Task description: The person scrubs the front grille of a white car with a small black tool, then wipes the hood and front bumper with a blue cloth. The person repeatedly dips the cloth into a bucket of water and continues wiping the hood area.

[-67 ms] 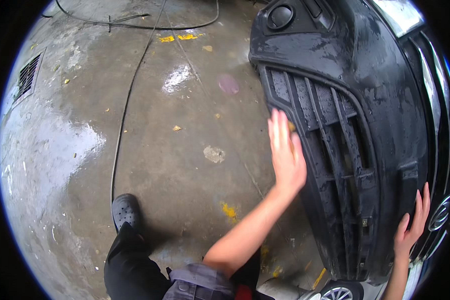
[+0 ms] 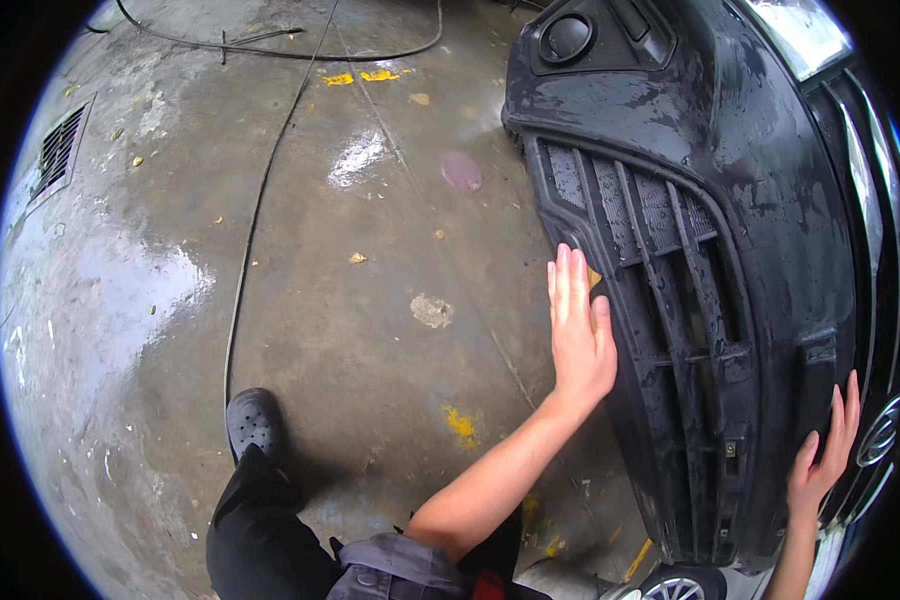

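Observation:
Water beads and wet patches cover the black front bumper (image 2: pixel 770 220) of a car on my right. My left hand (image 2: pixel 582 345) lies along its lower edge, beside the slatted grille (image 2: pixel 660 250). Its fingers are stretched and close together. A small yellow-brown piece (image 2: pixel 595 277) shows between thumb and fingers, mostly hidden by the hand, so its kind is unclear. Farther right, my right hand (image 2: pixel 825 455) rests on the bumper near the round badge (image 2: pixel 880 430), fingers extended and thumb apart, holding nothing visible.
A thin dark hose (image 2: pixel 255 210) runs along the wet concrete floor (image 2: pixel 320 330), with another length curving at the top. A drain grate (image 2: pixel 60 145) lies far left. My foot in a grey clog (image 2: pixel 254 425) stands beside the hose. A car wheel (image 2: pixel 680 585) shows at the bottom right.
My left hand has slid a little toward me along the bumper edge, and the yellow-brown piece has moved with it. My right hand stays almost where it was.

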Demonstrator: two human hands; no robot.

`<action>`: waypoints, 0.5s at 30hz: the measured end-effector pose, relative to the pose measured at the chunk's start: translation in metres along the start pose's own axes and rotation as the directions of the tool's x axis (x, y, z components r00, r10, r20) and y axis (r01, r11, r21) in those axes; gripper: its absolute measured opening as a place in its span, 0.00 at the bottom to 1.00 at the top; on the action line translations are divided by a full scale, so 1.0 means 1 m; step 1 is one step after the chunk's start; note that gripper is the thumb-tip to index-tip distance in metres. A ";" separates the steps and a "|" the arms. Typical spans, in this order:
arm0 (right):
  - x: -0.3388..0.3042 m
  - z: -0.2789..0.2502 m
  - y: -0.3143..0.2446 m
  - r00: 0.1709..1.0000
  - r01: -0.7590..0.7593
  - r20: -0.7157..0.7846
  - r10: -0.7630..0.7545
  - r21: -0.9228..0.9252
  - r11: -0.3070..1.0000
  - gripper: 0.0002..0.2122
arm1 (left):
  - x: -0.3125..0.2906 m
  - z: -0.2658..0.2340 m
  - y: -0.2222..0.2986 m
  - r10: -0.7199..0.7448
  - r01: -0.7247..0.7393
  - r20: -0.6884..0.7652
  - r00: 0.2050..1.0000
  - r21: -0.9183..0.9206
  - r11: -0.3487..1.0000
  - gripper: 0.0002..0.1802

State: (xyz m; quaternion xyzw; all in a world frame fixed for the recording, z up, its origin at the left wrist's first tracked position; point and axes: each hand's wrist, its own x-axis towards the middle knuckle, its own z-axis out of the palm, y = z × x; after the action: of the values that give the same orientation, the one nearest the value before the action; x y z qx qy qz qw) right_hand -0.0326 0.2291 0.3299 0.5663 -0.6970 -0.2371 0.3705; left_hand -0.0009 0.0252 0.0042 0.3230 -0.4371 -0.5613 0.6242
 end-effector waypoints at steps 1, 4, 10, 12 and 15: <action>-0.012 0.020 -0.037 0.996 -0.087 -0.006 0.087 0.047 0.995 0.23 | 0.027 -0.028 -0.022 0.012 -0.011 0.077 0.997 -0.005 1.000 0.28; -0.004 0.016 -0.025 0.999 -0.046 -0.022 0.047 0.034 0.998 0.23 | 0.074 -0.025 -0.008 -0.153 0.151 -0.025 0.988 -0.083 0.985 0.26; 0.001 0.007 -0.024 0.999 -0.034 -0.017 0.035 0.036 0.999 0.23 | 0.027 -0.013 -0.009 -0.002 -0.001 0.062 0.998 0.042 0.999 0.28; 0.001 0.009 -0.020 0.999 -0.038 -0.016 0.039 0.037 0.999 0.23 | 0.059 -0.021 -0.008 -0.140 0.142 0.028 0.990 -0.087 0.986 0.28; 0.001 0.013 -0.023 0.999 -0.030 -0.024 0.031 0.020 0.999 0.23 | 0.073 -0.020 -0.011 -0.218 0.207 -0.033 0.975 -0.210 0.956 0.29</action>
State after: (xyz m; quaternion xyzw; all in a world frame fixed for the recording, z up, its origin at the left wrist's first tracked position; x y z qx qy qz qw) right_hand -0.0287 0.2215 0.3054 0.5620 -0.7032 -0.2176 0.3772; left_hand 0.0114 -0.0501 -0.0008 0.3173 -0.3221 -0.6580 0.6022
